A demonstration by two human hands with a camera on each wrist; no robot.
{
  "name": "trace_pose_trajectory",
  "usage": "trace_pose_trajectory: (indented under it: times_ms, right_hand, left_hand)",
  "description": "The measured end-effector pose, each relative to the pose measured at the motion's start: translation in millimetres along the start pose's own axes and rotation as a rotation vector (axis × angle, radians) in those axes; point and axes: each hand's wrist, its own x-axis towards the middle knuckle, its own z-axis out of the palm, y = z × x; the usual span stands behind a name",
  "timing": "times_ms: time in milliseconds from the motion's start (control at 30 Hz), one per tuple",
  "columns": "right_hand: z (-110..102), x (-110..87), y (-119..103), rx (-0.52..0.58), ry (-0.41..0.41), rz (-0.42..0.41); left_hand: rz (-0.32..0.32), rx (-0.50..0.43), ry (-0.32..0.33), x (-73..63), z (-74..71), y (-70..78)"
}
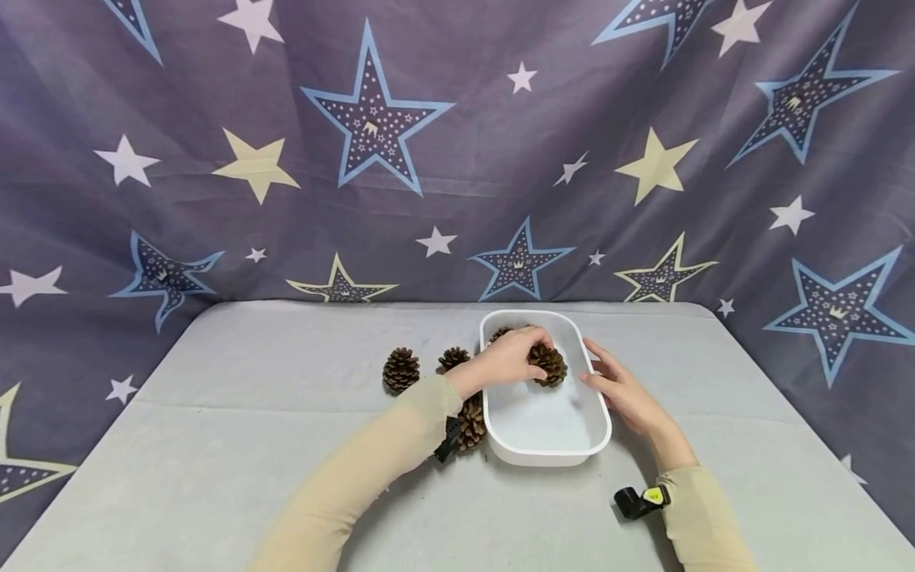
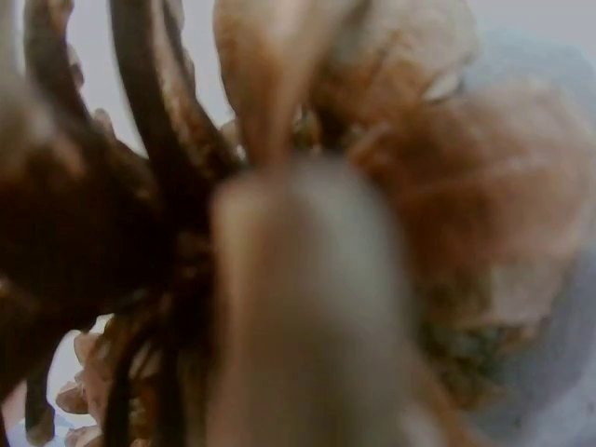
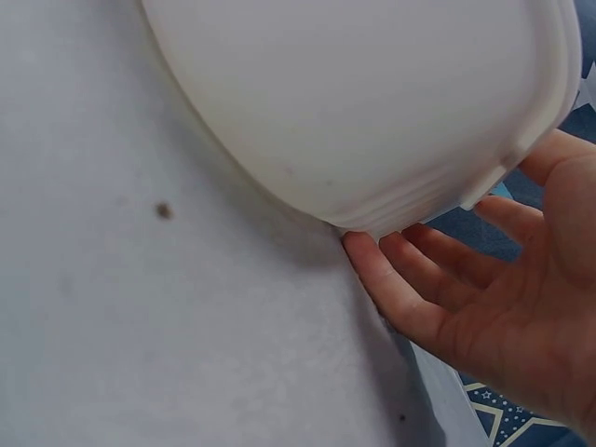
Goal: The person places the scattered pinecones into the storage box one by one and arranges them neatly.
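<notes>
My left hand (image 1: pixel 516 353) reaches over the white rectangular container (image 1: pixel 546 458) and grips a brown pine cone (image 1: pixel 549 367) inside it. Close up in the left wrist view, the pine cone's scales (image 2: pixel 475 186) fill most of the picture, with a blurred finger in front. Another pine cone (image 1: pixel 499 334) lies in the container's far left corner, partly behind the hand. At the container's right wall, my right hand (image 1: pixel 629 393) touches the outside. In the right wrist view its fingers (image 3: pixel 396 289) rest against the container's lower side, loosely extended.
Left of the container, a pine cone (image 1: pixel 401 371) stands by itself on the grey cloth-covered table (image 1: pixel 214 461). Another pine cone (image 1: pixel 453 358) and a nearer pine cone (image 1: pixel 471 425) are partly hidden by the left arm. A star-patterned curtain (image 1: pixel 457 159) hangs behind the table.
</notes>
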Motion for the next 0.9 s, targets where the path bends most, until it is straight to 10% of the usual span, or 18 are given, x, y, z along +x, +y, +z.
trace_pose_trajectory:
  times_ms: [900]
  right_hand:
    - [0.6,-0.6,-1.9,-0.015,-0.006,-0.016]
  left_hand:
    - [-0.024,0.02,0.022,1.0,2.3,-0.4]
